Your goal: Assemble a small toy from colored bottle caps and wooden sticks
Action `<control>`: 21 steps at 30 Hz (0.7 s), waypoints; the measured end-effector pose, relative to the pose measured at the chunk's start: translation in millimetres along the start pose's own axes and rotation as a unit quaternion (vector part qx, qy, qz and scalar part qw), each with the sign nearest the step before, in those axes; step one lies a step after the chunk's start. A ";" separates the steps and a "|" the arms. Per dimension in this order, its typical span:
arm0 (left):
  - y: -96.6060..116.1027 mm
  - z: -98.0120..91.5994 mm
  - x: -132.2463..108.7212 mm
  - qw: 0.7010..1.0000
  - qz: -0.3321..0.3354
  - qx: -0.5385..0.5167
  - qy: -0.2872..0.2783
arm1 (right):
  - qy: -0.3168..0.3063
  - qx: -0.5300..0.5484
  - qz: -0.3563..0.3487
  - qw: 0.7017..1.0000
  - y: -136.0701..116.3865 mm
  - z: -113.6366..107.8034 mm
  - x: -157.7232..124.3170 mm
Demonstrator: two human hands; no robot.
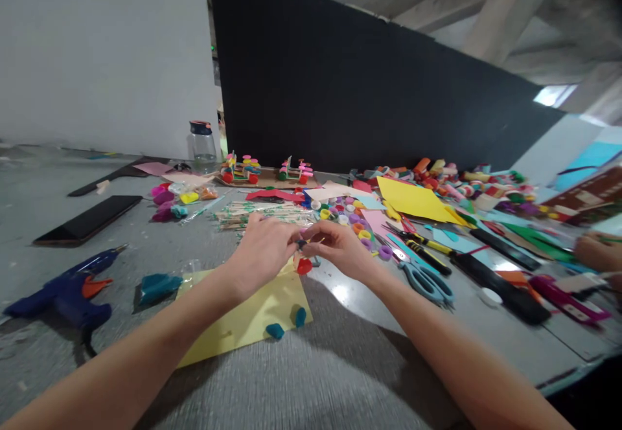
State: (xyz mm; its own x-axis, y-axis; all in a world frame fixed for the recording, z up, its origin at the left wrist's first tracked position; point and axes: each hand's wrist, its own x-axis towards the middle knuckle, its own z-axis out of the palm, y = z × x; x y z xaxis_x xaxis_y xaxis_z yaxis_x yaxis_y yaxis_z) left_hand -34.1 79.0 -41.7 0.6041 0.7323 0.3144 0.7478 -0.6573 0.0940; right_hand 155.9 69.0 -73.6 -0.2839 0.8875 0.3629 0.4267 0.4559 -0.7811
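Note:
My left hand and my right hand meet over the far edge of a yellow paper sheet. Between their closed fingertips is a small craft model with a red bottle-cap wheel at its lower end; the fingers cover most of the rest. A dark bit shows at the fingertips, too small to name. Two small teal clay pieces lie on the near right part of the sheet. A larger teal clay lump sits in a clear wrapper by the sheet's left edge.
At left lie a blue glue gun and a black slab. Behind are wooden sticks, finished models and a bottle. Scissors, bottle caps and yellow card lie right. Another person's hand is far right.

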 end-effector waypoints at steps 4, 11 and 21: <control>-6.0 1.7 0.4 0.999 -0.008 -0.040 -0.005 | 0.037 -0.067 -0.014 0.997 7.0 4.2 2.0; -12.1 -4.0 1.3 0.992 -0.031 -0.120 -0.019 | 0.067 -0.075 -0.009 0.995 5.1 4.6 2.3; -14.3 -9.6 5.2 0.959 -0.068 -0.267 -0.070 | -0.029 0.003 0.066 0.997 -3.4 -7.0 4.4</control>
State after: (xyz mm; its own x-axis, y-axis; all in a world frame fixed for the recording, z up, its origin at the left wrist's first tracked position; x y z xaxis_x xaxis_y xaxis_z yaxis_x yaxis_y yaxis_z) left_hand -44.3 90.4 -32.4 0.5701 0.8097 0.1392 0.5964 -0.5243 0.6078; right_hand 159.2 71.8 -65.8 -0.2752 0.9344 0.2263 0.4587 0.3344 -0.8233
